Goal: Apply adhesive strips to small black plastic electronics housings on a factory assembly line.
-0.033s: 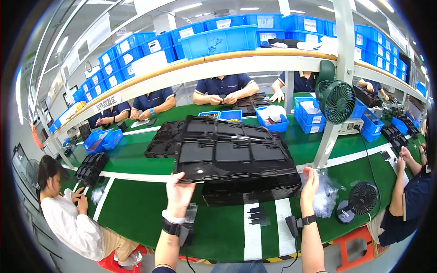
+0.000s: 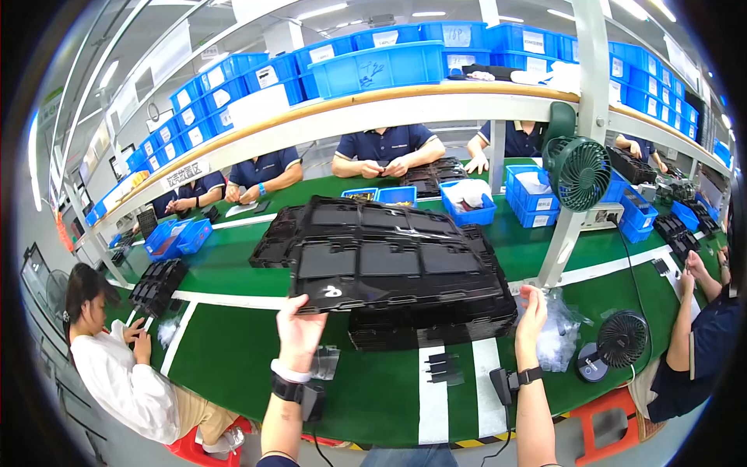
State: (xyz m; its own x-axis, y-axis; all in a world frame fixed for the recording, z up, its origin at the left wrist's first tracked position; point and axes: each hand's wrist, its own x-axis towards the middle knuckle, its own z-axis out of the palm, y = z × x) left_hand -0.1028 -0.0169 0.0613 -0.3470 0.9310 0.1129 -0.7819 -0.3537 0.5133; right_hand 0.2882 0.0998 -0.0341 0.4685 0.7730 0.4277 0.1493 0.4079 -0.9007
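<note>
The fingers of my left hand (image 2: 299, 331) grasp the near left corner of a black tray (image 2: 389, 261), thumb lying on its rim. The tray sits at the middle of the frame, tilted, its row of rectangular pockets facing up. Beneath it, just below centre, a stack of black trays (image 2: 428, 331) rests on the green counter (image 2: 226, 350). My right hand (image 2: 532, 317) is right of centre, just beside the right end of that stack; its fingers are loosely bent and apart from the held tray, with nothing in them that I can see.

Right of that hand lies a crumpled clear bag (image 2: 556, 342), then a small black fan (image 2: 621, 338) at lower right. Some black strips (image 2: 443, 368) lie on a white stripe near the lower middle. Behind the held tray, left of centre, there are more black trays (image 2: 274, 237). Blue bins (image 2: 381, 66) line the shelf (image 2: 436, 95) across the top.
</note>
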